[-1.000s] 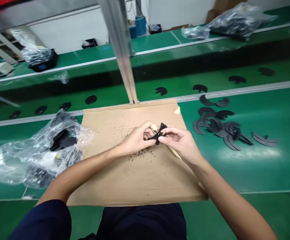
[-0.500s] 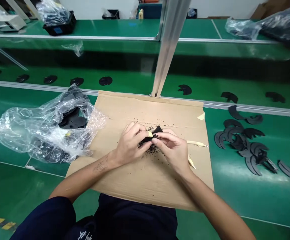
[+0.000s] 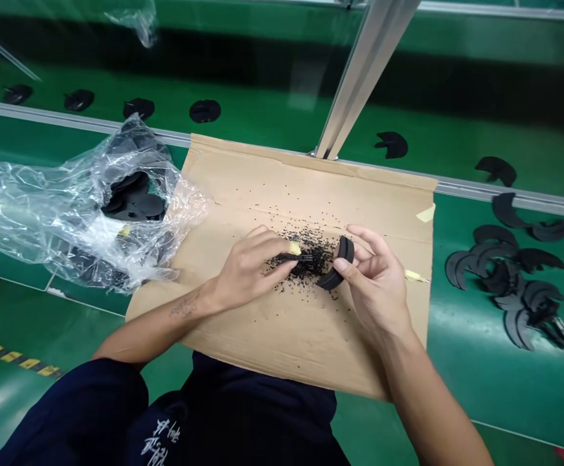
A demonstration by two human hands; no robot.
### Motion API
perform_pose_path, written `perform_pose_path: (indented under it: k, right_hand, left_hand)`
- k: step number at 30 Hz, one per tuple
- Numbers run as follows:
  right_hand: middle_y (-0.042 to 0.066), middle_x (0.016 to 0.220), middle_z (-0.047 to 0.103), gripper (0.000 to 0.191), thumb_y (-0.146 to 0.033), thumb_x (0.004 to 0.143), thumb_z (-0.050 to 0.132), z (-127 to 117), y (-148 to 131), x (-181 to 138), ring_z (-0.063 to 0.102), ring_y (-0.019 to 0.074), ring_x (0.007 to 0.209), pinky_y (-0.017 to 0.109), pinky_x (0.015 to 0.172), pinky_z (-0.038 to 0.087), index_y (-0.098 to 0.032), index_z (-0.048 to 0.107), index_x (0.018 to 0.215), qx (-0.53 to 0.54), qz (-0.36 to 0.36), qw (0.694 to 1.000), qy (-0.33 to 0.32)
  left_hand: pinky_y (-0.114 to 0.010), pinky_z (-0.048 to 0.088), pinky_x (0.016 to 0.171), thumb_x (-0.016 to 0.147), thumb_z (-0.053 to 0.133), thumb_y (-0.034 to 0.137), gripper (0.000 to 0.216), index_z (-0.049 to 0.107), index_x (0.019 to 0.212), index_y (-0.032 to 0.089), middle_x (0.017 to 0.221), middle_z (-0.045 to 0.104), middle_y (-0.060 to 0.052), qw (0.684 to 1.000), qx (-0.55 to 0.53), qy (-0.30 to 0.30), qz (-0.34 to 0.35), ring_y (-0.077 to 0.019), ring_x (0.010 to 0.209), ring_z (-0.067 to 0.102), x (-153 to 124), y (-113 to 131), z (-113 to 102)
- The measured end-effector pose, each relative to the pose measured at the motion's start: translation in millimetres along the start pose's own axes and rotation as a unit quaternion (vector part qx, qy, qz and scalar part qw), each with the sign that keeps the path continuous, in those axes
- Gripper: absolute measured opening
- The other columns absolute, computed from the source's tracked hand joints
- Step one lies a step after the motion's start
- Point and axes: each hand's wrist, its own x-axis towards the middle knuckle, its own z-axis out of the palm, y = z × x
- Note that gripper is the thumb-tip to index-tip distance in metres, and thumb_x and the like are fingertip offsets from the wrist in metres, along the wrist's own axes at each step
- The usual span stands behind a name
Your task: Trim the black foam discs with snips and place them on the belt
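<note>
Over a brown cardboard sheet (image 3: 282,336) my right hand (image 3: 376,285) pinches a black curved plastic part (image 3: 338,262) edge-on between thumb and fingers. My left hand (image 3: 250,268) is closed on a thin black piece (image 3: 297,257), held flat with a taped fingertip on it, just left of the curved part. A scatter of small black crumbs (image 3: 305,249) lies on the cardboard beneath both hands. A pale stick-like tool (image 3: 415,277) lies on the cardboard behind my right hand.
A clear plastic bag (image 3: 68,213) with black parts lies left of the cardboard. A pile of black crescent parts (image 3: 509,278) lies on the green bench at right. Single black parts (image 3: 204,111) ride the far belt. A metal post (image 3: 359,71) rises behind the cardboard.
My hands have drawn apart: the right now holds the curved part on its own, the left keeps a thin black piece. The view has tilted down and shifted, and more crumbs show on the cardboard.
</note>
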Motion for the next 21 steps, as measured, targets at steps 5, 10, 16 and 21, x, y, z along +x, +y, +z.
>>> perform_pose_path:
  k: [5, 10, 16, 21]
  right_hand:
    - [0.001, 0.087, 0.071, 0.035, -0.047, 0.072, 0.088, 1, 1, -3, 0.067, 0.016, 0.076, 0.034, 0.074, 0.063, -0.025, 0.064, 0.084, -0.032, 0.023, 0.998, -0.057]
    - [0.002, 0.093, 0.075, 0.031, -0.043, 0.075, 0.088, 9, 6, -8, 0.073, 0.0173, 0.085, 0.033, 0.08, 0.064, -0.025, 0.066, 0.086, -0.035, 0.012, 0.997, -0.061]
    - [0.001, 0.085, 0.071, 0.034, -0.048, 0.077, 0.085, 17, 5, -17, 0.072, 0.0175, 0.076, 0.032, 0.072, 0.065, -0.025, 0.062, 0.086, -0.043, 0.002, 0.998, -0.042]
    - [-0.001, 0.092, 0.064, 0.034, -0.054, 0.091, 0.069, 16, 4, -19, 0.068, 0.0117, 0.053, 0.027, 0.049, 0.058, -0.027, 0.049, 0.096, -0.027, 0.005, 0.999, -0.022]
  left_hand:
    - [-0.028, 0.051, 0.073, 0.094, 0.067, 0.022, 0.008, 0.069, 0.101, 0.02, 0.087, 0.073, -0.002, 0.999, -0.03, -0.016, -0.03, -0.0137, 0.079, 0.064, -4, -3, 3]
    - [-0.027, 0.053, 0.073, 0.092, 0.069, 0.023, 0.007, 0.073, 0.097, 0.019, 0.089, 0.074, -0.003, 0.991, -0.1, -0.03, -0.089, -0.0142, 0.082, 0.067, -8, -2, 8]
    - [-0.027, 0.059, 0.076, 0.085, 0.079, 0.04, 0.024, 0.074, 0.091, 0.018, 0.093, 0.075, -0.005, 0.891, -0.376, -0.051, -0.251, -0.0151, 0.086, 0.072, -10, -2, 17]
    - [-0.03, 0.063, 0.082, 0.096, 0.065, 0.045, 0.027, 0.067, 0.102, 0.019, 0.102, 0.074, -0.005, 0.837, -0.452, -0.033, -0.307, -0.0156, 0.096, 0.073, -7, -6, 17]
